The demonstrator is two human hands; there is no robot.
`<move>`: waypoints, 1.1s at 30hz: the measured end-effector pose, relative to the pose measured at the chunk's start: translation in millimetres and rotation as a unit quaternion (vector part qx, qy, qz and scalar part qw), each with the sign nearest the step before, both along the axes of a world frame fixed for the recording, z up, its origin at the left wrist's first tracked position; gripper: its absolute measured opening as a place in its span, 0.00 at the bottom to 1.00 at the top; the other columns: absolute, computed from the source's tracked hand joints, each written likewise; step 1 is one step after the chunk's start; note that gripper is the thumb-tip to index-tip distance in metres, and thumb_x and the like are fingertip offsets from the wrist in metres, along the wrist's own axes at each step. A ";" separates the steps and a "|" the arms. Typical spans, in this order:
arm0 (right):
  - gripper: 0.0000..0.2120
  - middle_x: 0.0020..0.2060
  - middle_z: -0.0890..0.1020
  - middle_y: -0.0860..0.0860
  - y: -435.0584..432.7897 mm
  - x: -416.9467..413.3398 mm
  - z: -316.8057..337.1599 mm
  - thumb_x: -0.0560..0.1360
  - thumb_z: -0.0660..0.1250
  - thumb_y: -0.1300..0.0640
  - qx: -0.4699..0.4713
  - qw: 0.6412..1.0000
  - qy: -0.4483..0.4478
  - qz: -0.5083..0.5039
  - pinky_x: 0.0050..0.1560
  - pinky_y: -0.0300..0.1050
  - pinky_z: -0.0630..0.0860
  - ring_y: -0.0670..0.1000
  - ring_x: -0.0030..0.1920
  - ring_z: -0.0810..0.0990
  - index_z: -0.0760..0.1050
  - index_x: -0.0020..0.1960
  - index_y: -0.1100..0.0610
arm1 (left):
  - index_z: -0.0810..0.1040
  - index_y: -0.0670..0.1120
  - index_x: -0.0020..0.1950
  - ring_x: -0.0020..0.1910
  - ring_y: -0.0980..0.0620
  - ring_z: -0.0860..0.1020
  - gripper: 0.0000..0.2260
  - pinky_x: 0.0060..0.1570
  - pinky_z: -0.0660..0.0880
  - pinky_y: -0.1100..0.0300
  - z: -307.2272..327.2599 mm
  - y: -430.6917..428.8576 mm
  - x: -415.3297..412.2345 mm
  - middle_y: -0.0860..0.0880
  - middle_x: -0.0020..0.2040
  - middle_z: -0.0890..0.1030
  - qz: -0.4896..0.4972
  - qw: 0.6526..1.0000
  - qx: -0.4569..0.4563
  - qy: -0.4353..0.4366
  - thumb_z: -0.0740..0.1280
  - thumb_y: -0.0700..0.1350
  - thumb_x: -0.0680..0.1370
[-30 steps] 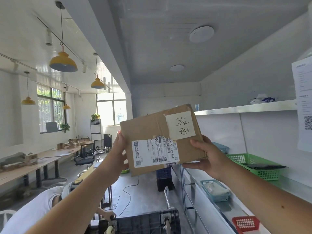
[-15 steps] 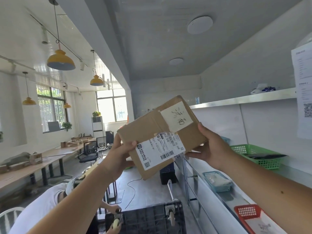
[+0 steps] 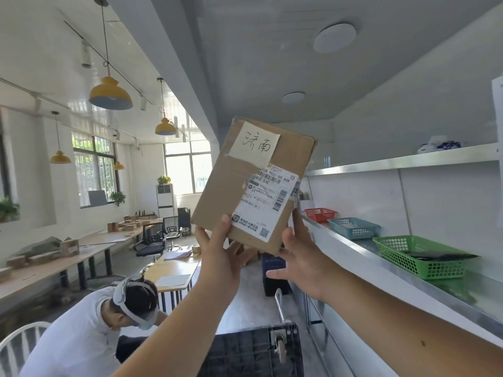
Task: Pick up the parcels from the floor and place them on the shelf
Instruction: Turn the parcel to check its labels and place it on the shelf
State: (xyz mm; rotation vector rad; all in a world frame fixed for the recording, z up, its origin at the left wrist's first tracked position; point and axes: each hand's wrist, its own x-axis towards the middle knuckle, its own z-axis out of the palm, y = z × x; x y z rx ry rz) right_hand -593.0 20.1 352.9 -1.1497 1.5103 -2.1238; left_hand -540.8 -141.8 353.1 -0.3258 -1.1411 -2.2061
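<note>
A brown cardboard parcel with a handwritten paper note and a white shipping label stands upright, raised in front of me at head height. My left hand grips its lower left corner, thumb on the front face. My right hand touches the lower right corner with fingers spread, index finger up along the edge. The metal shelf unit is on the right, its middle shelf level with my hands and its upper shelf behind the parcel's right side.
On the middle shelf stand a green basket, a blue basket and a red basket. A person in a white shirt crouches at lower left. An upturned black trolley lies below. Wooden tables fill the left.
The parcel turned from lying wide to standing upright and rose. My left hand shifted to its bottom corner; my right hand opened from a side grip to a fingertip touch.
</note>
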 end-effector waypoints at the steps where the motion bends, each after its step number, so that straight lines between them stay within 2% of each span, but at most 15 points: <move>1: 0.72 0.74 0.79 0.42 -3.3 2.6 -0.4 0.42 0.82 0.24 -0.010 1.000 0.000 -0.008 0.65 0.77 0.72 0.54 0.74 0.76 0.49 0.79 0.25 | 0.70 0.61 0.75 0.55 0.42 0.89 0.30 0.59 0.82 0.31 -1.2 2.4 0.0 0.46 0.58 0.88 -0.004 1.000 0.011 0.008 0.74 0.53 0.74; 5: 0.58 0.69 0.83 0.43 -11.5 7.6 2.6 0.40 0.85 0.28 -0.056 0.998 -0.011 -0.035 0.51 0.62 0.78 0.52 0.67 0.82 0.63 0.66 0.20 | 0.72 0.58 0.74 0.57 0.39 0.86 0.29 0.61 0.80 0.29 -3.5 9.2 0.3 0.45 0.57 0.87 -0.022 0.998 0.059 0.019 0.74 0.52 0.73; 8: 0.43 0.66 0.86 0.47 -14.8 3.4 4.2 0.53 0.86 0.40 -0.057 0.997 0.002 -0.050 0.42 0.50 0.83 0.48 0.56 0.88 0.70 0.62 0.21 | 0.73 0.57 0.74 0.59 0.37 0.85 0.30 0.63 0.78 0.27 -7.2 10.1 -0.3 0.44 0.57 0.88 -0.029 0.996 0.078 0.013 0.75 0.51 0.72; 10: 0.36 0.63 0.87 0.49 -14.7 -2.4 3.5 0.60 0.81 0.47 -0.073 0.995 0.009 -0.068 0.42 0.43 0.85 0.48 0.55 0.89 0.74 0.62 0.22 | 0.72 0.56 0.75 0.62 0.34 0.84 0.31 0.65 0.77 0.27 -10.9 9.6 0.2 0.41 0.63 0.85 -0.042 0.995 0.088 0.000 0.75 0.51 0.72; 11: 0.34 0.63 0.87 0.49 -14.2 -5.5 3.3 0.62 0.80 0.49 -0.077 0.994 0.015 -0.076 0.46 0.45 0.86 0.49 0.57 0.88 0.76 0.62 0.23 | 0.72 0.54 0.76 0.64 0.33 0.83 0.32 0.66 0.76 0.27 -12.5 9.1 0.9 0.39 0.65 0.84 -0.048 0.995 0.087 -0.010 0.75 0.51 0.72; 14: 0.37 0.66 0.86 0.50 -9.7 -16.0 0.4 0.64 0.79 0.50 -0.069 0.993 0.027 -0.097 0.64 0.62 0.81 0.55 0.65 0.85 0.74 0.68 0.27 | 0.74 0.49 0.77 0.68 0.30 0.81 0.33 0.68 0.76 0.28 -14.6 4.0 3.9 0.36 0.71 0.81 -0.051 0.993 0.093 -0.054 0.77 0.51 0.72; 16: 0.34 0.65 0.86 0.49 -4.5 -22.9 -1.8 0.64 0.79 0.49 -0.067 0.992 0.028 -0.105 0.68 0.65 0.79 0.55 0.65 0.85 0.75 0.65 0.26 | 0.79 0.48 0.71 0.65 0.31 0.82 0.29 0.63 0.81 0.32 -11.3 -4.5 6.2 0.36 0.70 0.80 -0.047 0.989 0.109 -0.088 0.81 0.51 0.71; 18: 0.28 0.62 0.88 0.48 2.4 -27.8 -2.1 0.64 0.78 0.49 -0.073 0.992 0.024 -0.102 0.63 0.64 0.83 0.53 0.61 0.87 0.79 0.57 0.23 | 0.81 0.48 0.66 0.61 0.31 0.83 0.27 0.49 0.86 0.39 -5.7 -16.0 9.1 0.36 0.67 0.80 -0.050 0.985 0.116 -0.121 0.80 0.54 0.69; 20: 0.26 0.60 0.89 0.49 9.9 -29.1 0.3 0.64 0.77 0.51 -0.082 0.992 0.012 -0.094 0.52 0.58 0.87 0.54 0.58 0.88 0.82 0.57 0.26 | 0.81 0.48 0.68 0.60 0.32 0.83 0.30 0.42 0.87 0.42 -0.1 -26.7 12.6 0.38 0.67 0.80 -0.067 0.983 0.080 -0.152 0.78 0.58 0.68; 23: 0.30 0.60 0.89 0.52 17.1 -30.7 1.6 0.65 0.75 0.55 -0.090 0.990 -0.007 -0.106 0.42 0.48 0.87 0.55 0.57 0.89 0.81 0.67 0.41 | 0.76 0.54 0.76 0.65 0.36 0.80 0.42 0.50 0.85 0.41 8.5 -37.7 18.2 0.41 0.70 0.79 -0.062 0.968 -0.084 -0.226 0.75 0.71 0.66; 25: 0.29 0.60 0.89 0.53 19.2 -29.7 -0.3 0.67 0.72 0.55 -0.094 0.990 -0.007 -0.107 0.42 0.47 0.86 0.54 0.57 0.89 0.79 0.69 0.45 | 0.75 0.60 0.77 0.69 0.37 0.79 0.41 0.56 0.81 0.38 12.7 -42.7 20.3 0.43 0.71 0.80 -0.059 0.956 -0.157 -0.241 0.69 0.74 0.66; 27: 0.27 0.61 0.88 0.52 18.1 -27.1 -3.4 0.70 0.70 0.54 -0.087 0.991 -0.001 -0.099 0.44 0.48 0.86 0.54 0.57 0.89 0.78 0.69 0.45 | 0.77 0.60 0.73 0.68 0.38 0.80 0.35 0.62 0.75 0.37 16.2 -42.6 25.2 0.45 0.70 0.82 -0.074 0.958 -0.168 -0.219 0.65 0.73 0.69; 29: 0.26 0.62 0.88 0.52 16.4 -25.7 -5.8 0.72 0.67 0.54 -0.073 0.992 -0.001 -0.099 0.47 0.49 0.86 0.53 0.58 0.88 0.77 0.70 0.43 | 0.76 0.59 0.76 0.72 0.35 0.78 0.32 0.65 0.72 0.39 18.2 -41.6 24.1 0.45 0.73 0.81 -0.080 0.970 -0.140 -0.184 0.65 0.70 0.73; 31: 0.27 0.62 0.88 0.50 15.6 -23.3 -5.1 0.72 0.67 0.53 -0.060 0.993 0.002 -0.100 0.50 0.49 0.86 0.53 0.60 0.87 0.76 0.71 0.42 | 0.70 0.60 0.82 0.75 0.38 0.77 0.33 0.67 0.76 0.41 23.1 -38.4 21.6 0.46 0.77 0.78 -0.054 0.984 -0.121 -0.122 0.64 0.68 0.78; 33: 0.28 0.62 0.88 0.49 16.1 -21.6 -4.6 0.71 0.68 0.53 -0.052 0.993 0.004 -0.107 0.52 0.51 0.84 0.52 0.60 0.87 0.77 0.70 0.41 | 0.75 0.61 0.78 0.70 0.44 0.82 0.32 0.61 0.83 0.44 27.9 -30.6 20.6 0.48 0.74 0.82 -0.032 0.985 -0.152 -0.080 0.61 0.74 0.77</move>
